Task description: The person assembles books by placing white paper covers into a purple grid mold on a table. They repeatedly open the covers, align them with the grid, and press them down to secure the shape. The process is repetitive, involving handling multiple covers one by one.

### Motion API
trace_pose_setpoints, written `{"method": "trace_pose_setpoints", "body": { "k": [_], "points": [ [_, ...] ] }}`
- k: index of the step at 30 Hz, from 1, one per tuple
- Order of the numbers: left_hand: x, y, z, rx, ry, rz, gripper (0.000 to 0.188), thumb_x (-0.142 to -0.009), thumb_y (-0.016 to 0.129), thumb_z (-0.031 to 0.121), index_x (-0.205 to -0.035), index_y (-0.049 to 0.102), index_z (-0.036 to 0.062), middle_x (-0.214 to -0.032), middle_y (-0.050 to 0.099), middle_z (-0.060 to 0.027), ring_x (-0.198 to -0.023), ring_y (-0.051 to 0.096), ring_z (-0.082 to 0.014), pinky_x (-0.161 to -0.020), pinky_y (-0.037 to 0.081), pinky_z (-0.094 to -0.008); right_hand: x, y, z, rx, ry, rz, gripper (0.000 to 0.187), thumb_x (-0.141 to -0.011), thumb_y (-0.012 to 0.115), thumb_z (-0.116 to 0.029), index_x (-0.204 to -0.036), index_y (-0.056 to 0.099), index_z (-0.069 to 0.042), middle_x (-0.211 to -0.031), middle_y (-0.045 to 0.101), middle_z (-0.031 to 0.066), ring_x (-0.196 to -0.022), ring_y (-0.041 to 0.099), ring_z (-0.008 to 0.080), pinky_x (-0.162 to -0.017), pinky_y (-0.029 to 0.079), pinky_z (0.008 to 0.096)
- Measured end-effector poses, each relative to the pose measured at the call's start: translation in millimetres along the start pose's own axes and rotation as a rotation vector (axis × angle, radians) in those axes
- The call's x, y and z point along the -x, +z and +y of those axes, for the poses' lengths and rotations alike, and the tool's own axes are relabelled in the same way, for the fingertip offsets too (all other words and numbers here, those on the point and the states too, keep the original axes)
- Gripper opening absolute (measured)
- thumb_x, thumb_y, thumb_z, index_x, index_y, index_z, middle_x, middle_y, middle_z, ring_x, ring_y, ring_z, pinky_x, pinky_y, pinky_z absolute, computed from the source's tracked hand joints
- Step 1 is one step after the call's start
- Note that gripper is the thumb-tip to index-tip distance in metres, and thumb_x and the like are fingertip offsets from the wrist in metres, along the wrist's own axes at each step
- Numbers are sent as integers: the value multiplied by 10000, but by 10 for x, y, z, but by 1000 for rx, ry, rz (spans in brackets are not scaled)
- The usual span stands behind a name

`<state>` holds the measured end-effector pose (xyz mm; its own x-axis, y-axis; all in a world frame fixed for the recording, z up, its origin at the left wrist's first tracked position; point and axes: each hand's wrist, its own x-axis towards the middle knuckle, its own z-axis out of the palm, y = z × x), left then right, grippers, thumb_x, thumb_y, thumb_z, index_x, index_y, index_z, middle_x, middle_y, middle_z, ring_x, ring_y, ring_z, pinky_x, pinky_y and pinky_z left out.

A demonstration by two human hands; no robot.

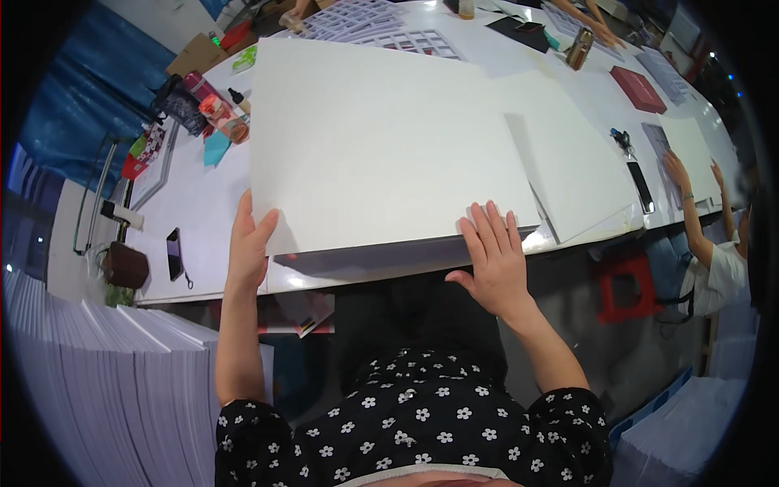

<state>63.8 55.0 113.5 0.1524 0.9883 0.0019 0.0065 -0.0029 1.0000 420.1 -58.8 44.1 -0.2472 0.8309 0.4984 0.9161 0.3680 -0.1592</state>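
Observation:
A large white board (pixel 381 146) lies in front of me on the white table, its near edge close to the table's front. Below that edge runs a shaded grey band; I cannot tell whether it is a stack's side or shadow. My left hand (pixel 251 243) holds the board's near left corner, thumb on top and fingers along the left edge. Flat on the near right corner rests my right hand (pixel 495 268), fingers stretched and thumb out to the side. Another white sheet (pixel 568 162) lies partly beside and beneath the board on the right.
Bottles (pixel 223 118) and a phone (pixel 174 253) are on the left; keys (pixel 621 142) and another phone (pixel 640 187) on the right. Tall paper stacks (pixel 122 381) flank me at lower left. A co-worker's arm (pixel 690 203) handles sheets at right, near a red stool (pixel 626 288).

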Motion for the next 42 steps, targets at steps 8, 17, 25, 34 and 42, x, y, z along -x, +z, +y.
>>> {"method": "trace_pose_setpoints", "body": {
  "k": [8,17,25,34,42],
  "points": [
    [8,-16,-14,-46,-24,5,521,-955,524,52,-1446,352,14,-1246,573,-141,-1025,639,-204,-723,587,-319,-55,75,-174,38,21,-9,796,-676,789,-433,-1407,523,-263,-1489,423,176,-1393,349,432,-1127,268,618],
    [-50,-165,-198,-478,163,22,616,-943,559,68,-1512,330,16,-1512,411,-147,-1403,364,-244,-1151,265,-345,-56,149,-186,61,13,19,782,-643,831,-313,-1373,556,-253,-1490,424,157,-1390,355,428,-1120,281,613],
    [-98,-344,-414,-193,54,-82,575,-1040,435,148,-1555,216,16,-1615,246,-104,-1481,234,-207,-1186,179,-312,-66,181,-207,86,11,7,744,-698,811,-300,-1388,538,-250,-1505,405,148,-1404,334,423,-1142,252,608],
    [-45,-376,-453,-154,-37,-99,607,-1060,410,233,-1569,151,29,-1635,187,-103,-1499,177,-210,-1194,153,-319,-50,185,-224,117,-11,-11,696,-773,765,-342,-1412,515,-229,-1530,376,149,-1429,300,418,-1153,223,602],
    [-65,-441,-618,-102,-19,-129,614,-1057,404,241,-1567,145,18,-1639,171,-91,-1508,148,-206,-1203,130,-329,-60,207,-242,162,-36,-6,620,-864,674,-430,-1417,501,-210,-1534,373,150,-1429,299,418,-1153,227,598]
  ]
}}
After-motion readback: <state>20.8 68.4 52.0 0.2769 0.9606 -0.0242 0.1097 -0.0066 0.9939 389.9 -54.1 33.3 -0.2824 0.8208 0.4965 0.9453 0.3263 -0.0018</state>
